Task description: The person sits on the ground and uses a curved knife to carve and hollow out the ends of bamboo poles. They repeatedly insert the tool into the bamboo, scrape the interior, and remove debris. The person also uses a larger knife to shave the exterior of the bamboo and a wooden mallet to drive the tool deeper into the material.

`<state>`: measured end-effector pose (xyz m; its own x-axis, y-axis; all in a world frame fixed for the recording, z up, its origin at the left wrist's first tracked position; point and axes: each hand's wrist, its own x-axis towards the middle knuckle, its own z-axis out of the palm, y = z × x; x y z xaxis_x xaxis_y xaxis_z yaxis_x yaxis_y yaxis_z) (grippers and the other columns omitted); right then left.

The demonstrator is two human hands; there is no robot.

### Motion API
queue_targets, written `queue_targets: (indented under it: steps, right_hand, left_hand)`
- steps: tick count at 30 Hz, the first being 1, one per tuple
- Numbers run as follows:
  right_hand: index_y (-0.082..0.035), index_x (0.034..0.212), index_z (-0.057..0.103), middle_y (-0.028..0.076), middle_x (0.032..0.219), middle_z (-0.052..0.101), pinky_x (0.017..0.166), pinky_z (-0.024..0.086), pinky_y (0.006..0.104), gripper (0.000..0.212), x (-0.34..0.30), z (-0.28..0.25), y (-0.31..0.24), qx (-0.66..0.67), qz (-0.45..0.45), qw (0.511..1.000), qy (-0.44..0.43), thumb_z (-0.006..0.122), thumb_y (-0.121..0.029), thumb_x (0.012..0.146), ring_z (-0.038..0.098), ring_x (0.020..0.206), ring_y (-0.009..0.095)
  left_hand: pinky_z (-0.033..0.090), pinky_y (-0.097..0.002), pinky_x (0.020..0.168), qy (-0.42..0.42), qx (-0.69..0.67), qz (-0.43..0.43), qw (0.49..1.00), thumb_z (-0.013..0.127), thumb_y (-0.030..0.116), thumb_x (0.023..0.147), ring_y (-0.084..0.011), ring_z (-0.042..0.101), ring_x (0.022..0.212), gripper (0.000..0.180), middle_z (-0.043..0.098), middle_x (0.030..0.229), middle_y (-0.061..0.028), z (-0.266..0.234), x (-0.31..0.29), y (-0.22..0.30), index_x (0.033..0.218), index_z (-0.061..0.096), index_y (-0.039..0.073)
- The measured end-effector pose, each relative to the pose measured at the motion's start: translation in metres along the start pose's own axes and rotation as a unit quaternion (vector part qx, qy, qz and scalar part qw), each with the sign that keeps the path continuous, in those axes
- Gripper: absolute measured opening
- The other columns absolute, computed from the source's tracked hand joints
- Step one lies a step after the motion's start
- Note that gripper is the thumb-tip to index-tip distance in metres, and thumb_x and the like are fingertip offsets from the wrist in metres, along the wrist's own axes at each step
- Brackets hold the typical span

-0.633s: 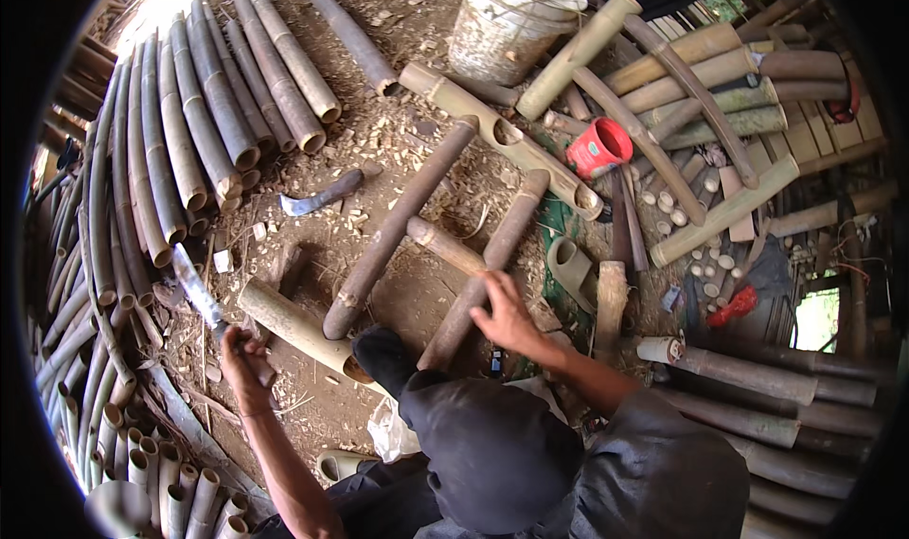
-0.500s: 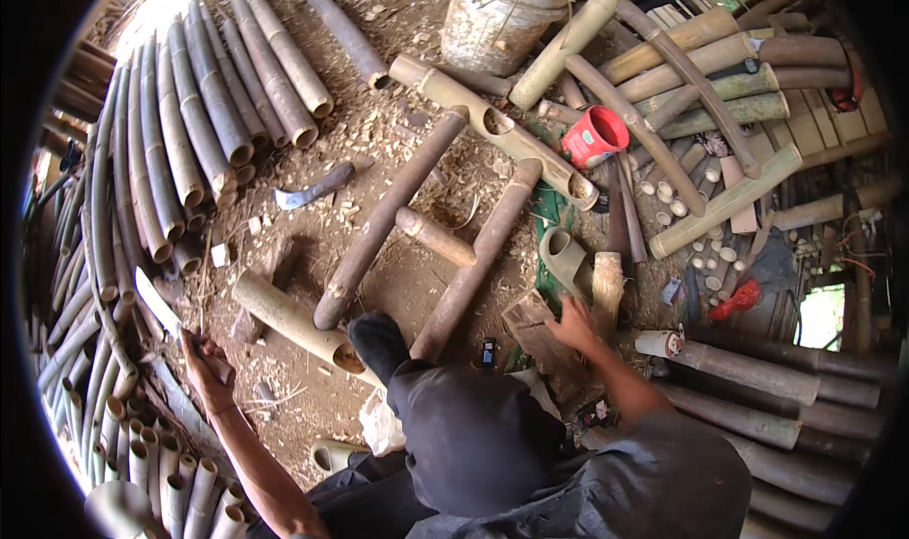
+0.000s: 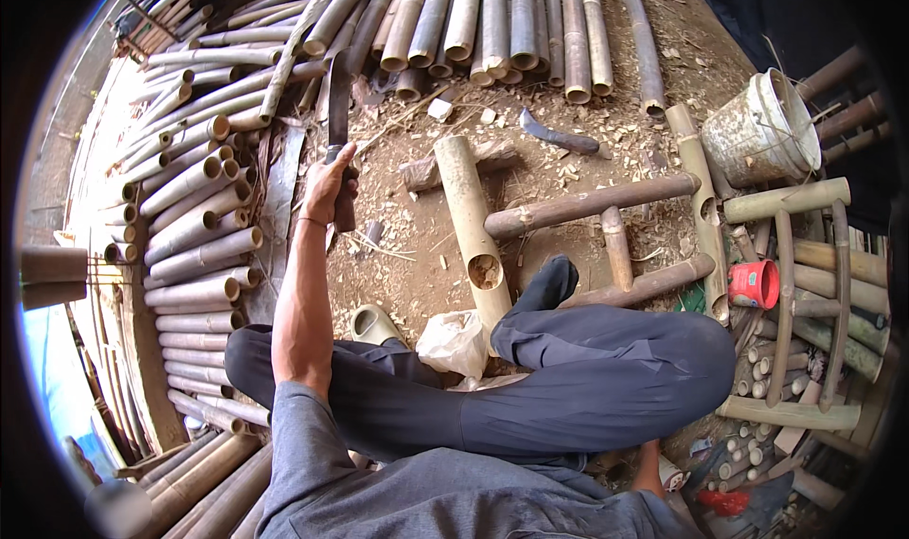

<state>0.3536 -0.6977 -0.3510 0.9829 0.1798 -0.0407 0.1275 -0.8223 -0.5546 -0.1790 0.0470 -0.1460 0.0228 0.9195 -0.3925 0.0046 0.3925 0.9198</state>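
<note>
My left hand [image 3: 327, 189] grips the handle of a long-bladed machete [image 3: 338, 108], whose blade points up and away from me. Past my knee only part of my right forearm [image 3: 649, 468] shows; the leg hides that hand. A bamboo piece with a cut hole [image 3: 461, 184] lies on the ground in front of me. Joined to it is a dark bamboo rail [image 3: 587, 208], and a short crosspiece [image 3: 616, 246] links this rail to a second rail [image 3: 653, 282]. Their far ends meet another holed bamboo pole [image 3: 703, 194]. My foot [image 3: 546, 282] rests beside the near piece.
Stacked bamboo poles [image 3: 204, 255] line the left, with more poles [image 3: 492, 18] at the far side. A curved blade [image 3: 559, 134] lies among chips. On the right are a dirty white bucket [image 3: 762, 132], a red container [image 3: 753, 283] and another bamboo frame [image 3: 791, 411]. A plastic bag [image 3: 452, 340] sits near my leg.
My view has swung left. My left hand has the machete pointing more straight ahead. My right hand, earlier reaching toward a wooden block, has passed out of sight behind my leg.
</note>
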Motion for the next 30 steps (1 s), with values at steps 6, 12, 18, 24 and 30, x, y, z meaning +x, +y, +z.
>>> queue_targets:
  steps: [6,12,18,24,30]
  right_hand:
    - [0.003,0.131,0.046,0.025,0.133,0.05,0.101,0.041,0.0499,0.073,-0.021,-0.012,-0.17,0.11,0.006,0.994,-0.016,0.073,-0.039,0.077,0.047,0.125,0.042]
    - [0.005,0.134,0.043,0.023,0.127,0.053,0.099,0.043,0.0473,0.075,-0.043,-0.016,-0.329,0.2,-0.022,0.975,-0.091,0.073,-0.033,0.077,0.051,0.121,0.039]
    - [0.005,0.139,0.039,0.018,0.121,0.056,0.095,0.047,0.0447,0.076,-0.019,0.019,-0.46,0.293,-0.043,0.916,-0.271,0.071,-0.025,0.077,0.055,0.118,0.034]
    - [0.006,0.134,0.041,0.019,0.115,0.057,0.075,0.058,0.0363,0.08,-0.027,0.061,-0.631,0.402,-0.141,0.802,-0.418,0.074,-0.029,0.071,0.063,0.101,0.028]
    - [0.009,0.131,0.043,0.02,0.112,0.06,0.072,0.058,0.0348,0.093,-0.014,0.091,-0.696,0.322,-0.191,0.76,-0.531,0.081,-0.043,0.063,0.068,0.083,0.024]
  left_hand:
    - [0.049,-0.0248,0.053,0.003,0.029,0.094,0.995,0.078,0.031,0.084,-0.0117,0.06,0.058,0.032,0.064,0.076,-0.0037,-0.012,0.002,-0.006,0.096,0.06,0.007]
    - [0.042,-0.0257,0.051,-0.057,0.263,0.137,0.953,0.072,0.016,0.078,-0.0072,0.052,0.056,0.016,0.059,0.065,0.001,-0.039,0.05,-0.015,0.085,0.063,0.005]
    - [0.053,-0.0426,0.062,-0.107,0.618,0.108,0.771,0.051,0.085,0.075,-0.026,0.068,0.072,0.082,0.068,0.073,-0.0168,-0.023,0.059,-0.02,0.094,0.076,0.009]
    - [0.047,-0.0425,0.051,-0.159,0.643,0.109,0.741,0.05,0.086,0.075,-0.0269,0.06,0.049,0.08,0.055,0.049,-0.0128,-0.01,0.073,-0.048,0.063,0.068,0.008]
    - [0.047,-0.0433,0.051,-0.16,0.651,0.088,0.736,0.052,0.083,0.076,-0.0312,0.06,0.05,0.08,0.055,0.049,-0.0149,-0.011,0.076,-0.054,0.059,0.064,0.006]
